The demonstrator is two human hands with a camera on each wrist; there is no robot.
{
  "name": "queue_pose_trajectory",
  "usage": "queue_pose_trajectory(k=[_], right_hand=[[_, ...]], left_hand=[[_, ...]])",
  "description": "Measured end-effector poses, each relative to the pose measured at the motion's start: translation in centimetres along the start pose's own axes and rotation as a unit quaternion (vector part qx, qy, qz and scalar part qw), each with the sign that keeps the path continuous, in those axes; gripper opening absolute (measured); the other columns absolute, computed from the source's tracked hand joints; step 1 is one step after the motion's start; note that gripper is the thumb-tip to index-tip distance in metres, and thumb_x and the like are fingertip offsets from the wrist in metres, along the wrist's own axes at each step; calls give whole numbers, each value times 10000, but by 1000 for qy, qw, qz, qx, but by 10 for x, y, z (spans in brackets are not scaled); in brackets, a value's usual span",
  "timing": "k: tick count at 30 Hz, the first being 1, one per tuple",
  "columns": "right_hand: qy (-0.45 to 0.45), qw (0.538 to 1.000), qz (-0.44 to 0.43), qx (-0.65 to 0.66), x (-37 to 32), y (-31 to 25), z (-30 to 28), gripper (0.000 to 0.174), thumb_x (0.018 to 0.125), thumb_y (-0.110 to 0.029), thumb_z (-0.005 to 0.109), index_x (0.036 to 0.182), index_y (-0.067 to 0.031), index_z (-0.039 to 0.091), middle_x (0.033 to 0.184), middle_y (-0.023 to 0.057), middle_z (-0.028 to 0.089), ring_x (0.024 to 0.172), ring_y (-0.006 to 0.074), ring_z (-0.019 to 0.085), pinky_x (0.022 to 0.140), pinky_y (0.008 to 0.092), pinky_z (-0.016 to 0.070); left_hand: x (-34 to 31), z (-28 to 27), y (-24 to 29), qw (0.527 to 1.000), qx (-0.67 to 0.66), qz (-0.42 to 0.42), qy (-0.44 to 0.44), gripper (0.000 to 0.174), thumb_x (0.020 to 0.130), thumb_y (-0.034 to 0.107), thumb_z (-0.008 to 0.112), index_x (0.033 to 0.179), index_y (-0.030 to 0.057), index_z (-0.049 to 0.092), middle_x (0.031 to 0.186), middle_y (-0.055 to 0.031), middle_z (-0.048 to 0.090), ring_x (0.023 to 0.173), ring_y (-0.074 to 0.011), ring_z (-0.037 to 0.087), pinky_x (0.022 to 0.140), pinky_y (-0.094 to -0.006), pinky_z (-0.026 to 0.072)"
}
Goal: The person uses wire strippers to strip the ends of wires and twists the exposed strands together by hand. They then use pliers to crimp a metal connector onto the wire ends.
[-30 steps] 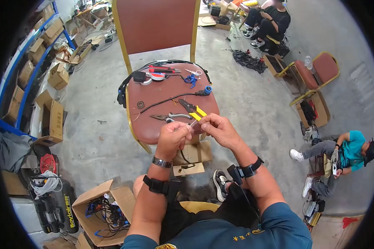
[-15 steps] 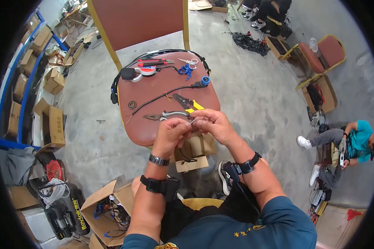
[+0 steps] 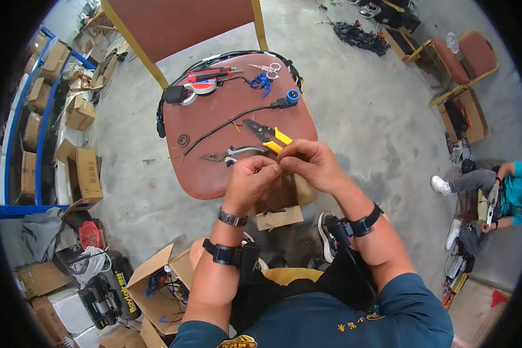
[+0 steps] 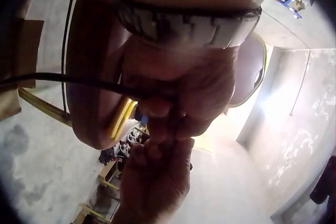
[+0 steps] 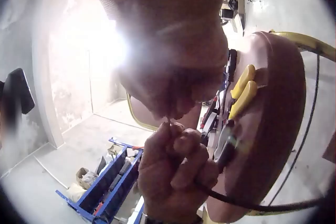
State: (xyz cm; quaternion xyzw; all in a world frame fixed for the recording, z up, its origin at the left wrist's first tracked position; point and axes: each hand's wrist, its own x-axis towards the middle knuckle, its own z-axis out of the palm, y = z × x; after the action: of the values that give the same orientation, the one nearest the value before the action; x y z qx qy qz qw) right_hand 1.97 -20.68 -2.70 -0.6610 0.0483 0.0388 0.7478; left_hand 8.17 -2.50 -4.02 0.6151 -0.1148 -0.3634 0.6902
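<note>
Both hands meet over the front of the red chair seat point(image 3: 197, 180). My left hand point(image 3: 252, 182) grips a black cable point(image 5: 247, 201), which trails from the fist in both wrist views. At fingertip level my right hand point(image 3: 314, 165) pinches the thin wire end point(image 5: 168, 120) of that cable, mostly hidden by fingers. Just beyond the hands lie yellow-handled wire strippers point(image 3: 267, 134) and grey-handled pliers point(image 3: 238, 153). Another black cable with a blue plug point(image 3: 293, 97) stretches across the seat, its bare wires at the left.
Farther back on the seat are scissors point(image 3: 269, 70), a red utility knife point(image 3: 211, 73), a tape roll point(image 3: 203, 87) and a small black ring point(image 3: 183, 140). Under the seat's front is a cardboard box point(image 3: 279, 217); a box of cables point(image 3: 162, 284) stands lower left. A person point(image 3: 507, 191) sits at right.
The wire seen between the hands earlier is now covered as the fingertips come closer together. The head view has shifted; the tools lie as before.
</note>
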Motion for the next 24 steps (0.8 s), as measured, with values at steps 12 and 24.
queue_pose_trajectory(k=[12,24], right_hand=[[-33,998,-20,-41,-7,11,-3,332,898,4,595,1226,-24,551,941,66,656,925,138,642,778,294,521],[-153,952,-41,-262,-46,28,41,161,915,-181,571,933,-21,587,864,203,639,829,402,617,722,446,490]], left_hand=[[-5,2,-2,994,-63,56,71,141,905,121,606,819,17,645,700,-45,630,503,-68,510,416,-200,373],[-24,23,-5,975,-125,117,144,113,903,90,604,834,4,630,692,-64,624,482,-99,508,418,-222,385]])
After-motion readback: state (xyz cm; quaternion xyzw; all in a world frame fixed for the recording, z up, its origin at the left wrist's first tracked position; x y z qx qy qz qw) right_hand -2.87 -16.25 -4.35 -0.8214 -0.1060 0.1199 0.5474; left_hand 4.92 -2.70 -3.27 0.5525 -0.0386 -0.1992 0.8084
